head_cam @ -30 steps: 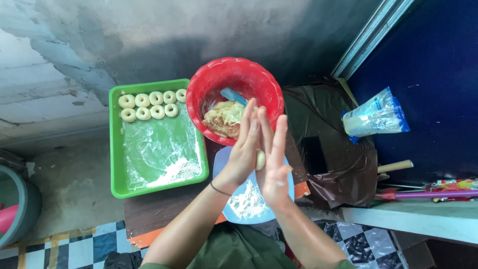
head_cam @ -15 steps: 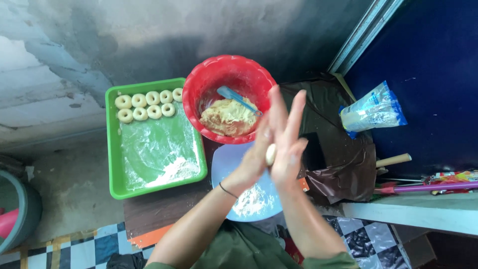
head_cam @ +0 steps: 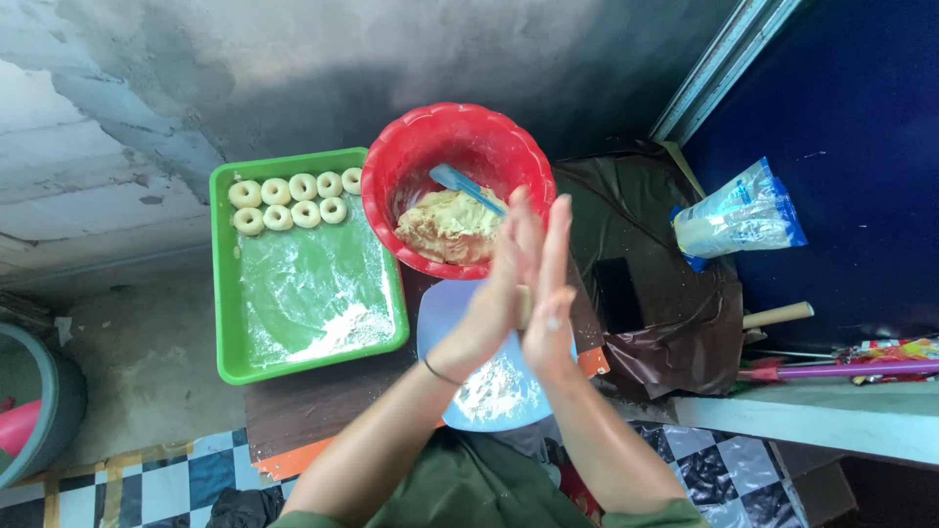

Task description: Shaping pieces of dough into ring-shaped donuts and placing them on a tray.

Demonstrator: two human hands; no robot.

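My left hand [head_cam: 497,291] and my right hand [head_cam: 551,293] are pressed palm to palm, fingers straight, with a small piece of pale dough [head_cam: 525,305] squeezed between them. They hover over a pale blue floured plate [head_cam: 460,391]. Just beyond stands a red bowl [head_cam: 430,137] with a lump of dough [head_cam: 445,227] and a blue spatula [head_cam: 460,182] in it. A green tray [head_cam: 225,323] at the left carries several dough rings [head_cam: 290,200] along its far edge and a patch of flour [head_cam: 337,332].
A bag of flour [head_cam: 738,217] lies at the right by a dark blue wall. A brown plastic sheet [head_cam: 665,303] covers the surface beside the bowl. A wooden handle [head_cam: 778,315] and a purple stick [head_cam: 841,370] lie at the right. A grey bucket [head_cam: 34,401] stands at far left.
My palms have slid against each other, rolling the dough piece between them; the hands stay over the plate near the bowl. The view has shifted a little.
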